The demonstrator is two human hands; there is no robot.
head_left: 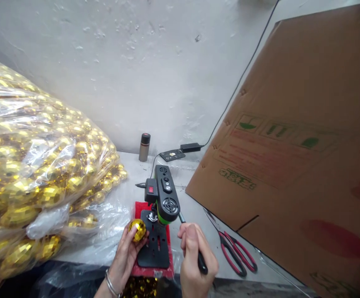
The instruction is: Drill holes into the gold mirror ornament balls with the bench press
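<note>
A gold faceted ball (137,230) rests in the fingers of my left hand (126,249), over the left edge of the base plate (153,258). My right hand (195,260) is wrapped round the black-gripped lever (202,263) of a small bench drill press (166,194). The press has a black head with round vents, a green band underneath and a side box with a red switch (150,189). It stands on a red cloth (141,205). The ball is beside the drill's head, and the drill's tip is hidden under it.
At left bulges a clear plastic bag (43,165) full of gold balls. A large cardboard box (291,165) leans at right, with red-handled scissors (237,252) before it. Behind the press are a dark-capped bottle (144,147) and a corded power adapter (190,147). More gold balls (140,287) show below the table edge.
</note>
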